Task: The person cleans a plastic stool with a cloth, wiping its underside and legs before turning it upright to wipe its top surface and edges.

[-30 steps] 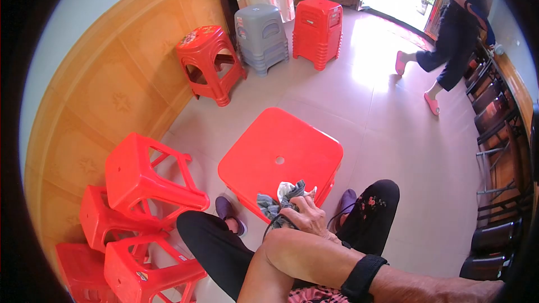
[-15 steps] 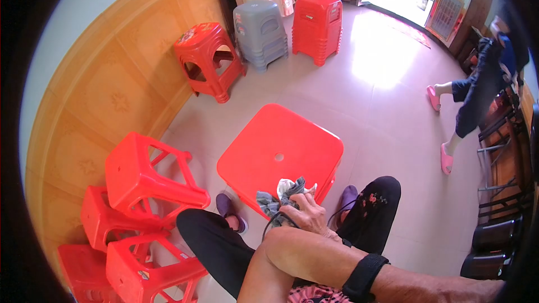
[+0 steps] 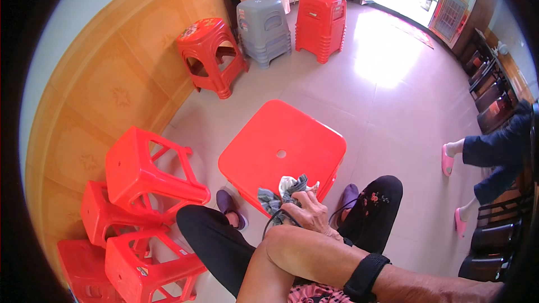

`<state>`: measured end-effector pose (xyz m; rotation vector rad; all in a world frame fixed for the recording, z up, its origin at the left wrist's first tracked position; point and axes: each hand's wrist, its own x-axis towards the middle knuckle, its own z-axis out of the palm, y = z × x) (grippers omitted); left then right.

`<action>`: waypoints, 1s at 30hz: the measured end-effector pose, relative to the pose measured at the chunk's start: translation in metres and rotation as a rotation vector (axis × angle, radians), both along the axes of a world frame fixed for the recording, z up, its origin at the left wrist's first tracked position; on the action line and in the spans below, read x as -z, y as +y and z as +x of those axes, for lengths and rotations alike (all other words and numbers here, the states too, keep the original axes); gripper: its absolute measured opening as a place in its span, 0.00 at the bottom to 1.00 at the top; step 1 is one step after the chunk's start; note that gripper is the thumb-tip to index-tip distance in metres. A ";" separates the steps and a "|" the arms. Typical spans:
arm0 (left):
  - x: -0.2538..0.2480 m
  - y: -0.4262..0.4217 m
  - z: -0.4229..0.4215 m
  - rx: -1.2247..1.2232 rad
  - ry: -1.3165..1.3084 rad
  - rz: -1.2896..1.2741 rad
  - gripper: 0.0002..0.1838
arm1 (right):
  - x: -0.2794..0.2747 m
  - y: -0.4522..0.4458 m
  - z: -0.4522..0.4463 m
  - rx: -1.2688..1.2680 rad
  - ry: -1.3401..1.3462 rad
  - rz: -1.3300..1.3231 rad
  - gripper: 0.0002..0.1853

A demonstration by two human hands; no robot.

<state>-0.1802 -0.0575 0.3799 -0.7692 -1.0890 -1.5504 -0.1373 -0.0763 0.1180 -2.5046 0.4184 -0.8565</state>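
Note:
In front of my knees stands a red plastic stool (image 3: pixel 264 140) with a round hole in its square seat. At its near edge, my right hand (image 3: pixel 309 213) grips a bunched grey-and-white cloth (image 3: pixel 281 193), its fingers curled over the fabric against the seat. A dark cord loops beside that hand. My left forearm crosses over my right arm toward the lower right, with a black band (image 3: pixel 366 276) around it. Beyond the band, my left hand (image 3: pixel 460 290) lies at the dark lower right edge, and its fingers cannot be made out.
Several red stools (image 3: pixel 132 160) stand or lie at the left. Farther back are a patterned red stool (image 3: pixel 224 81), a grey stool stack (image 3: pixel 261 25) and a red stool stack (image 3: pixel 321 19). Another person's legs (image 3: pixel 494 148) in pink slippers are at the right, near dark chairs (image 3: pixel 491 241).
The other person has walked nearer along the right side, and now mostly the legs show. My right hand and the cloth stay at almost the same place on the stool. The view has shifted slightly.

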 end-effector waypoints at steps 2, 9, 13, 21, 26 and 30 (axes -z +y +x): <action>-0.001 0.001 -0.001 0.002 0.001 -0.001 0.12 | 0.000 0.000 0.000 -0.002 -0.008 0.001 0.15; 0.000 0.000 -0.003 0.004 0.004 0.002 0.12 | -0.001 0.000 -0.001 -0.008 0.004 0.003 0.15; -0.002 -0.001 -0.007 0.011 0.003 -0.002 0.11 | 0.000 0.000 0.000 -0.005 0.009 0.006 0.16; -0.007 -0.001 -0.019 0.037 -0.007 -0.007 0.11 | 0.000 0.000 0.000 -0.001 0.015 -0.013 0.16; -0.008 -0.003 -0.031 0.041 -0.017 -0.010 0.11 | -0.001 -0.001 0.001 0.004 -0.004 -0.024 0.16; -0.006 -0.002 -0.019 0.028 -0.003 0.009 0.11 | -0.004 0.001 0.001 0.000 -0.014 0.037 0.17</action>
